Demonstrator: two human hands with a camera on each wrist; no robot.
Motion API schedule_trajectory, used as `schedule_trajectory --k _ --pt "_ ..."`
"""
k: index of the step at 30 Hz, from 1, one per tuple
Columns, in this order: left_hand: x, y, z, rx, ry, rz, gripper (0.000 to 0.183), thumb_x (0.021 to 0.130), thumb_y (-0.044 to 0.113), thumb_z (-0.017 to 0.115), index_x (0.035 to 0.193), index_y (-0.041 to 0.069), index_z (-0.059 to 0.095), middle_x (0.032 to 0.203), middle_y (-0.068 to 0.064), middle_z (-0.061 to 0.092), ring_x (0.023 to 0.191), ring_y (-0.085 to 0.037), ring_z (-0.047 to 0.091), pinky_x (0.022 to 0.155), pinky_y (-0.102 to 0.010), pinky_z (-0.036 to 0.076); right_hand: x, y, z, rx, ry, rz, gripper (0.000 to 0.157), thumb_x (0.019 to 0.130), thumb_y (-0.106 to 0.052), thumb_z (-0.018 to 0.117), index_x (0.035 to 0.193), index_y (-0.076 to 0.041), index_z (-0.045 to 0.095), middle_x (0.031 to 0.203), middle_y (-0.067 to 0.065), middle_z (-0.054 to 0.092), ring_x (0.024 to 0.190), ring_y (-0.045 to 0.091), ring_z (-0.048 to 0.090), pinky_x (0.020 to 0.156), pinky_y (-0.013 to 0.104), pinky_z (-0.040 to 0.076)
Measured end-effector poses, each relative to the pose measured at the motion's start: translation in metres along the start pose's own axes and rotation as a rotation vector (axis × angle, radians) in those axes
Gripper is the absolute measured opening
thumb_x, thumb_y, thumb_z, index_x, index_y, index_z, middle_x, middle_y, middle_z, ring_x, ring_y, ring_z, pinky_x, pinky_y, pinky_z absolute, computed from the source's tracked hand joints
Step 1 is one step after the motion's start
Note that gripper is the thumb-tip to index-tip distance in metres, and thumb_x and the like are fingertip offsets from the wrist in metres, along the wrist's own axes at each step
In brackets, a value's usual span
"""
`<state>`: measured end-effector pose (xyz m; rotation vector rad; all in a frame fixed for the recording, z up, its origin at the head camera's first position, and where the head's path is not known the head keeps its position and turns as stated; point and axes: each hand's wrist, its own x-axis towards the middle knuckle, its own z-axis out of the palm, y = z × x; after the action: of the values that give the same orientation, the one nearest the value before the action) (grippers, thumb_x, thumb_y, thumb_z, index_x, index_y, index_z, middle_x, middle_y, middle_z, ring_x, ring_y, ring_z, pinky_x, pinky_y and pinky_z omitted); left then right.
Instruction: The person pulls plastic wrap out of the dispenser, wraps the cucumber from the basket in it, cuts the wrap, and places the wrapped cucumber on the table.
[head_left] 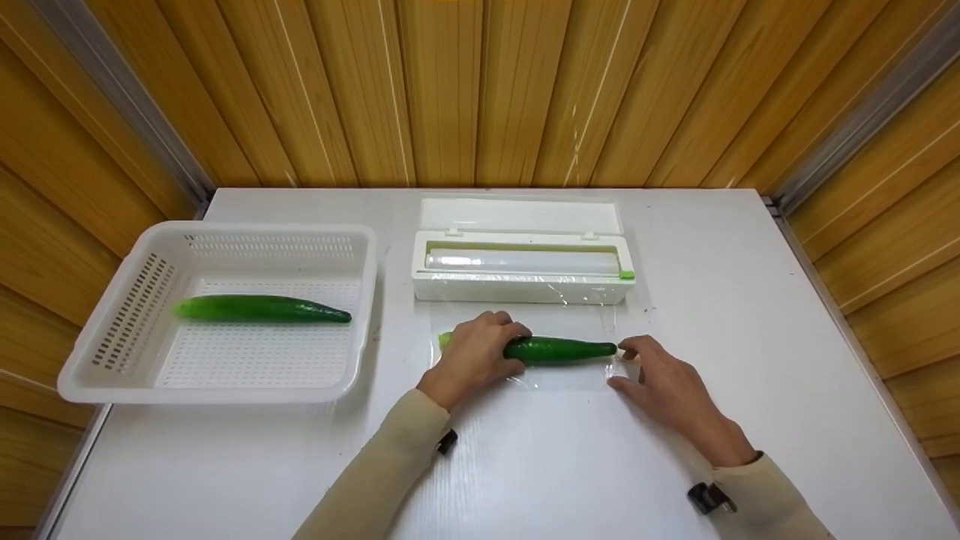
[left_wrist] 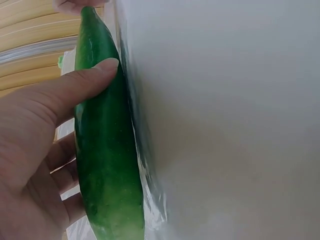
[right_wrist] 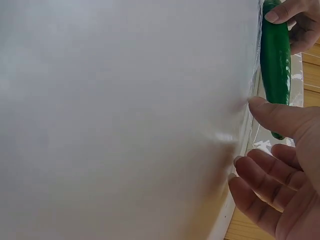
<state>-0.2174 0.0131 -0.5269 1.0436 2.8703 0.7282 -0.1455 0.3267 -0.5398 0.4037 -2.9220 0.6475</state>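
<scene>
A green cucumber (head_left: pixel 559 349) lies crosswise on a sheet of clear cling film (head_left: pixel 574 378). My left hand (head_left: pixel 476 351) grips its paler half from above; in the left wrist view the thumb lies along one side and the fingers curl round the other. At the dark tip is my right hand (head_left: pixel 670 384), thumb and fingers spread apart beside the film's right edge. The right wrist view shows nothing held between these fingers (right_wrist: pixel 265 170); whether they touch the film I cannot tell. Behind the cucumber stands a white cling film dispenser (head_left: pixel 517 290) with its lid raised and a roll (head_left: pixel 517 260) inside.
On the left stands a white perforated basket (head_left: pixel 360 300) with a second cucumber (head_left: pixel 262 308) in it. A green slider (head_left: pixel 627 274) sits at the dispenser's right end. Wood-panelled walls (head_left: pixel 480 90) enclose the white table (head_left: pixel 750 300) at the back and sides.
</scene>
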Motion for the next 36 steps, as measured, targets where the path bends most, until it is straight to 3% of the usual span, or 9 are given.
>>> schedule_trajectory --k 8,14,19,26,36 --pt "-0.0022 -0.0006 0.0006 0.022 0.027 0.022 0.046 0.085 0.028 0.092 0.127 0.015 0.078 0.113 -0.004 0.071 0.103 -0.021 0.065 0.087 -0.037 0.059 -0.0023 0.0033 0.0034 -0.040 0.176 -0.230 0.041 0.076 0.003 0.093 0.103 -0.010 0.065 0.099 -0.002 0.062 0.065 0.004 0.051 0.051 0.023 0.042" --pt "-0.0041 -0.0016 -0.0008 0.022 0.035 0.040 0.048 0.085 0.030 0.092 0.128 0.015 0.077 0.113 -0.003 0.071 0.103 -0.020 0.065 0.087 -0.036 0.058 -0.0006 0.0039 0.0056 -0.044 0.199 -0.328 0.036 0.072 0.006 0.094 0.096 -0.010 0.071 0.099 -0.004 0.064 0.066 0.002 0.050 0.052 0.022 0.043" --pt "-0.0046 -0.0034 -0.0001 0.010 0.045 0.055 0.043 0.086 0.030 0.091 0.124 0.015 0.079 0.111 -0.003 0.072 0.100 -0.019 0.065 0.084 -0.036 0.058 -0.0012 0.0046 0.0051 -0.009 0.152 -0.352 0.028 0.076 0.004 0.091 0.094 -0.011 0.076 0.098 -0.004 0.065 0.067 0.002 0.050 0.053 0.023 0.045" --pt "-0.0052 -0.0031 -0.0002 0.004 0.036 0.047 0.040 0.088 0.030 0.090 0.123 0.015 0.079 0.111 -0.003 0.072 0.101 -0.019 0.065 0.085 -0.036 0.058 -0.0020 0.0055 0.0016 0.011 0.017 -0.386 0.027 0.081 0.003 0.090 0.101 -0.013 0.084 0.101 -0.005 0.066 0.081 0.011 0.069 0.066 0.031 0.059" --pt "-0.0048 -0.0022 -0.0018 -0.001 0.023 0.025 0.040 0.089 0.031 0.089 0.124 0.015 0.079 0.110 -0.003 0.072 0.099 -0.019 0.065 0.084 -0.037 0.058 0.0068 0.0019 0.0029 -0.079 0.029 -0.481 0.025 0.079 0.010 0.088 0.090 -0.012 0.080 0.092 -0.004 0.065 0.074 0.010 0.068 0.062 0.027 0.057"
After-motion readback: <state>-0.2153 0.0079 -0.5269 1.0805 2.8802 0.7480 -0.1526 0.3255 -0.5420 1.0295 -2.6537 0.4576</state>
